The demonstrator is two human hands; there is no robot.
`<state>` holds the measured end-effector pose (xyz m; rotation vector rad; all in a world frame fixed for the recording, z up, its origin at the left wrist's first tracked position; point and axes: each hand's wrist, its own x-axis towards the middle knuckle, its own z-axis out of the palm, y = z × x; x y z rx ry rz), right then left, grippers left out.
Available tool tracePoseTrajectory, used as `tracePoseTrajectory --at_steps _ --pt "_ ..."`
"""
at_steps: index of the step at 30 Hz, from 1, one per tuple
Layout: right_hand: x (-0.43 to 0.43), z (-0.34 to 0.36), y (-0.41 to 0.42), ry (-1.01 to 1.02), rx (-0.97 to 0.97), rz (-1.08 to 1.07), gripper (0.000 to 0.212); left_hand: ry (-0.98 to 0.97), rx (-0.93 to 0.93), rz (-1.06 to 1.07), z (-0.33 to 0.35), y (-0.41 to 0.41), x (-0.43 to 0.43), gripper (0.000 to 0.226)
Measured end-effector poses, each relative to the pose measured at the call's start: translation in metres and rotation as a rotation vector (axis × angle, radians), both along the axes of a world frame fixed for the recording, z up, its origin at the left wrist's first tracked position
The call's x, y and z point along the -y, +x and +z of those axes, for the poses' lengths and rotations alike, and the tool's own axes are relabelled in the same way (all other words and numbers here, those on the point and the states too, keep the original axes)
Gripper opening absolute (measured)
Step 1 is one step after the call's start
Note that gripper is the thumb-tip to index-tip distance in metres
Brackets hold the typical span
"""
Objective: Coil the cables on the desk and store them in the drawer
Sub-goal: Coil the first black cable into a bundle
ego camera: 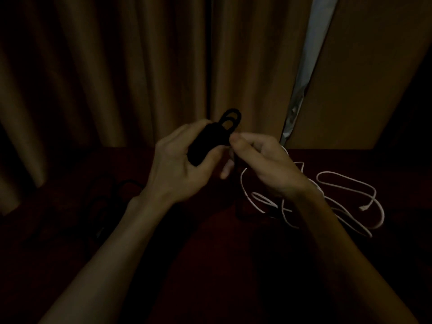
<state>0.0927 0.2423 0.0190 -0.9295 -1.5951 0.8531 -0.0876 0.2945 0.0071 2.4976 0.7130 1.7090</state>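
Two hands meet above the dark surface: the left hand is wrapped around a coiled black cable, the right hand pinches its loose end. A white cable sprawls beneath the right hand.

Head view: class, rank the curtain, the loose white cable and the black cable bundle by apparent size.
1. curtain
2. white cable, sprawled on the desk
3. black cable bundle, gripped in the left hand

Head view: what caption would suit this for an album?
Left hand holds a coiled black cable, right hand pinches its end; white cable lies loose on the desk.
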Motion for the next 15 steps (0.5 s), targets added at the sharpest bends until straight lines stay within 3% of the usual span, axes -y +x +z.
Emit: tracePoseTrajectory --at_steps 4,8,12,15 --pt "-0.003 -0.002 0.0 -0.012 -0.111 0.07 0.055 -0.163 0.034 -0.148 0.005 -0.002 0.004 0.018" --pt "-0.009 -0.008 -0.002 -0.074 -0.284 0.107 0.058 -0.414 0.136 -0.405 0.008 -0.003 0.009 0.018" --pt "-0.007 -0.008 -0.001 -0.001 -0.216 0.189 0.05 -0.763 0.12 -0.651 0.008 -0.005 0.008 0.026" --pt "-0.003 -0.004 0.007 0.003 -0.11 0.268 0.05 -0.848 0.101 -0.738 0.009 -0.005 0.007 0.034"
